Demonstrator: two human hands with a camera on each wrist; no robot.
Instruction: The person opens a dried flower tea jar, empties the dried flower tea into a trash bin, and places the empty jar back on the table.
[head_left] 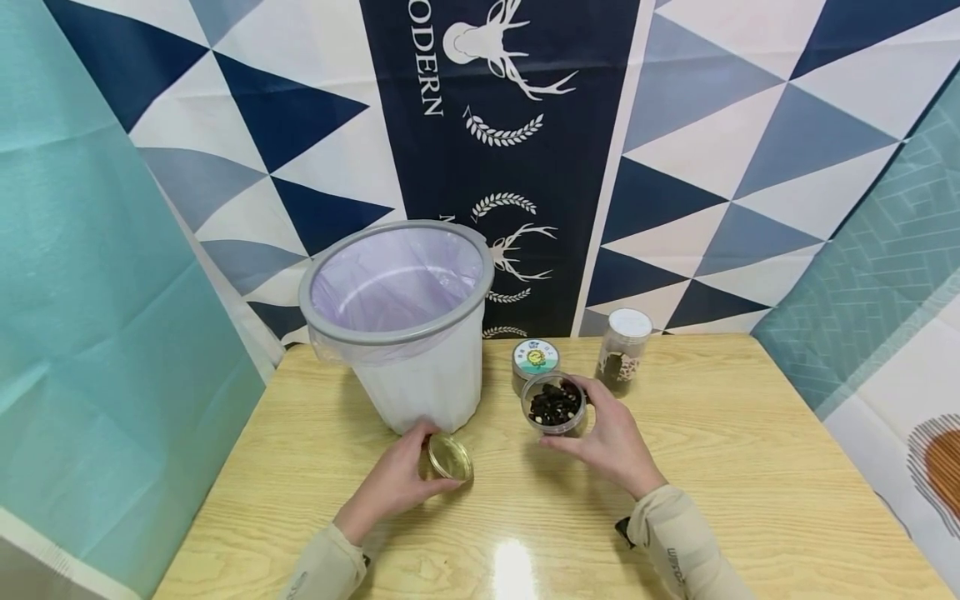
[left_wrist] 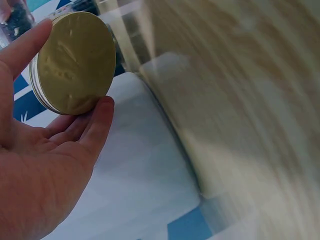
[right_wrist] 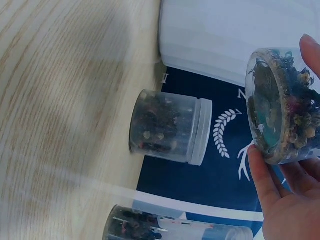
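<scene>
In the head view my left hand (head_left: 393, 477) grips a round gold-coloured lid (head_left: 450, 458) by its edge, low in front of the white bin. The left wrist view shows its gold face (left_wrist: 77, 62), held between thumb and fingers. My right hand (head_left: 611, 442) holds an uncapped clear jar (head_left: 555, 408), tilted so its dark dried pieces with paler bits show through the mouth. Seen from the right wrist, fingers (right_wrist: 265, 177) support this jar from one side. Just behind it stands a capped round jar (head_left: 536, 358) with a green, white and yellow label on top.
A white bin (head_left: 427, 387) with a grey rim and purple liner stands at the back left of the wooden table (head_left: 750, 467). A taller clear jar (head_left: 624, 350) with a white lid stands at the back right, near the patterned cloth (head_left: 675, 175).
</scene>
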